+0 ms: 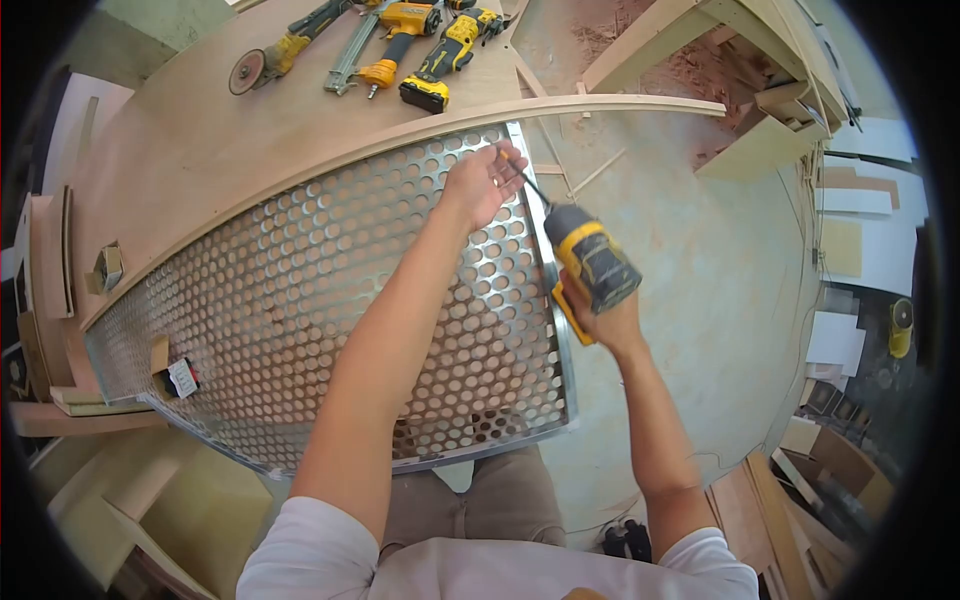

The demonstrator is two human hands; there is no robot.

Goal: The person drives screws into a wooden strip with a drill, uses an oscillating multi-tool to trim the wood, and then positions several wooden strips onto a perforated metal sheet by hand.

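My right hand [610, 318] grips a yellow and black cordless driver [590, 255] whose long thin bit [530, 183] points up and left. At the bit's tip, my left hand [480, 187] has its fingers curled together around something small; what it is does not show clearly. Both hands are over the right end of a perforated metal sheet [330, 235] with round holes. A metal edge strip [545, 265] runs down that end, beneath the driver. Along the sheet's far side lies a long curved wooden strip [400, 133].
On the wooden surface beyond lie an angle grinder [285, 52], a nail gun [400, 40] and another yellow cordless tool [452, 58]. A small open box [172, 368] rests on the sheet. Wooden frames [690, 40] stand at the far right, and boards [850, 470] lean lower right.
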